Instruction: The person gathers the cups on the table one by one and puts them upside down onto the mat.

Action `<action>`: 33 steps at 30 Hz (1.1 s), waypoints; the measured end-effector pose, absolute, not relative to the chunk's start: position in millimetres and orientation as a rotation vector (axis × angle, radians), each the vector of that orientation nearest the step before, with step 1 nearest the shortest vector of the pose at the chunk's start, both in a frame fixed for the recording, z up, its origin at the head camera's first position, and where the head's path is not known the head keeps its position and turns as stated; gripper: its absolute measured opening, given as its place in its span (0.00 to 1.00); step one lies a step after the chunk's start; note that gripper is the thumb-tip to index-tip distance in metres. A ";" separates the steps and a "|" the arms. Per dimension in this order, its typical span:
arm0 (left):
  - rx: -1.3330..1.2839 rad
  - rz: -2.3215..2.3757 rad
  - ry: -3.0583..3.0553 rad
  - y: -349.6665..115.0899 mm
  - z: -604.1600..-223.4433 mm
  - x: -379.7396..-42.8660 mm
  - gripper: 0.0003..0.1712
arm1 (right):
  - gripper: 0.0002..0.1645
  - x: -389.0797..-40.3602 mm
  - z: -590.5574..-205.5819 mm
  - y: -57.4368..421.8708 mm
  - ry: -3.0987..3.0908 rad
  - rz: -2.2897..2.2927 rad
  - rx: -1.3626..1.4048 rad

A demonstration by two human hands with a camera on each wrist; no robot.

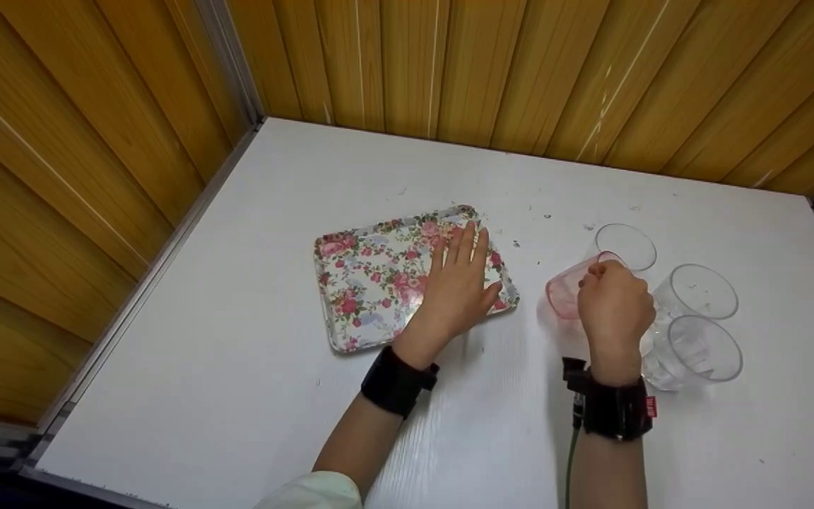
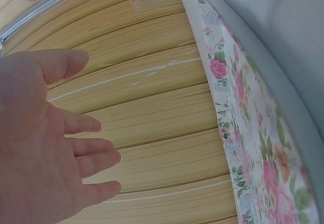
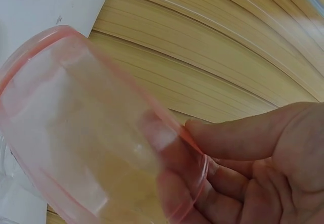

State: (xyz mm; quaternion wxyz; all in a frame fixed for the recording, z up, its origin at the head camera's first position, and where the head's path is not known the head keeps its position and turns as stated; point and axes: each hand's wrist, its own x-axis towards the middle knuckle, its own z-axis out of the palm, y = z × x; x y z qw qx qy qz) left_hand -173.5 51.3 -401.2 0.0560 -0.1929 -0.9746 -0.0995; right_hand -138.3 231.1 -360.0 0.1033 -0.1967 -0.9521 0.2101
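Observation:
A pink see-through cup (image 1: 567,291) is tilted over the table's right half. My right hand (image 1: 615,304) pinches it at one end. Seen from the right wrist, the thumb (image 3: 233,135) lies along the outside of the pink cup (image 3: 86,128), and curled fingers show through its wall. My left hand (image 1: 455,288) is spread over the right part of a floral tray (image 1: 379,283). The left wrist view shows a gap between the straight fingers (image 2: 96,158) and the tray (image 2: 243,113), with the palm facing the camera.
Three clear cups stand right of my right hand: a far one (image 1: 626,247), a middle one (image 1: 704,291) and a near one (image 1: 704,350). Wood-patterned walls (image 1: 407,63) border the white table (image 1: 237,297) at the back and left. Small specks dot the tabletop.

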 end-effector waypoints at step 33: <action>-0.636 -0.284 -2.921 52.0 -401.8 -172.8 0.44 | 0.13 -139.6 -361.6 219.5 -2.700 0.802 -0.359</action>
